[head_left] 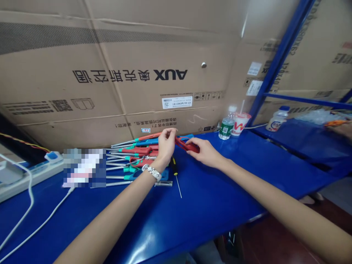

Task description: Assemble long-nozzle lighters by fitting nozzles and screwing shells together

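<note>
My right hand (205,151) is closed around the red plastic handle (194,147) of what looks like a long-nosed gas lighter. Close beside its far end, my left hand (166,143) has its fingers pinched together; what they hold is too small to make out. Behind and left of my left wrist lie several long-nosed gas lighters (137,150) with red, blue and green handles, their metal tubes pointing left. A screwdriver (174,166) with a yellow and black handle lies just below my hands. Partly behind my wrist is a small clear-bodied tool (164,183).
Large cardboard boxes (143,44) stand behind the blue table (209,205). A water bottle (226,126) and a paper cup (240,125) are at back right, near a white bottle (277,119). Left are a power strip (33,179) and cables. Another person's hand (345,128) shows at far right.
</note>
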`<state>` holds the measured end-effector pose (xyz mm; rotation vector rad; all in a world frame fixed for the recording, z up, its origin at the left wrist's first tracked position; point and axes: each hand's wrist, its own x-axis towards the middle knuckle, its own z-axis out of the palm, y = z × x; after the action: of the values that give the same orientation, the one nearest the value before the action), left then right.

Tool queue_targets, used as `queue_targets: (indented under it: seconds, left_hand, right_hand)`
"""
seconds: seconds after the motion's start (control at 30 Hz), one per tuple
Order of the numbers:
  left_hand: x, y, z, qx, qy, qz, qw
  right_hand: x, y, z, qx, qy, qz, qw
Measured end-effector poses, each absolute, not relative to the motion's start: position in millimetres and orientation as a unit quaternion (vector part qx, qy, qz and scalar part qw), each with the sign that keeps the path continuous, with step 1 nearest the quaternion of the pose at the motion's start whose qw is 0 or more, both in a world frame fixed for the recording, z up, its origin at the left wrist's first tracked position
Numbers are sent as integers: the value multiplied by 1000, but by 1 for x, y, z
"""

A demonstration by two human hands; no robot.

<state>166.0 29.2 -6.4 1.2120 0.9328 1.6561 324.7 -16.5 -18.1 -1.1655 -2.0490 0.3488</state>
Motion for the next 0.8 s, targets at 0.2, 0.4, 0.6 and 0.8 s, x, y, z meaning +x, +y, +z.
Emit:
queue_targets:
  seconds: [0.2, 0.4, 0.6, 0.8]
  left_hand:
    - [139, 47, -10, 754, 416, 472, 190]
    - [136, 52, -10, 881, 453, 124, -54]
    - [155, 62, -7, 872, 475, 18, -119]
    - [178, 81, -5, 867, 485, -36, -110]
  right_hand:
    - [357, 36, -27, -474, -857, 48, 195]
    - [346, 65, -30, -479, -872, -28, 98]
    - [350, 75, -38, -502, -853, -71, 120]
    - [360, 73, -48, -536, -827, -57, 161]
